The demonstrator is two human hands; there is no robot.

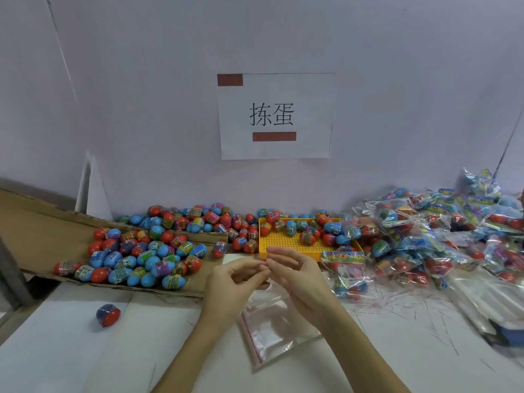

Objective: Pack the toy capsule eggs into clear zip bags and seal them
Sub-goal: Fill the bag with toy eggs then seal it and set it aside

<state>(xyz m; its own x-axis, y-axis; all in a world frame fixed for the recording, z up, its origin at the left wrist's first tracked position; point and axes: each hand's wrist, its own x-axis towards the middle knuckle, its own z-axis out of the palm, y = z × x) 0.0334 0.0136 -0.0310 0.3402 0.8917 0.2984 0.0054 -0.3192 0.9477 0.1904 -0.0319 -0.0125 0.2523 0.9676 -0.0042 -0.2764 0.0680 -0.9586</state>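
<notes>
Opening the bag (272,321) is the step in hand: your left hand (235,282) and right hand (297,272) meet above the surface (141,350), fingers (256,272) curled and seemingly pinching its top edge, though the clear film is hard to see. Rub the two lips apart before reaching. Loose eggs (141,259) lie just left on the cardboard (37,222); more sit in the yellow tray (283,245).

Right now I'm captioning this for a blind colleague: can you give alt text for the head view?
Two bare hands, left hand and right hand, meet fingertip to fingertip above an empty clear zip bag on a white table. Loose capsule eggs lie left, a yellow tray behind, filled bags right.
</notes>
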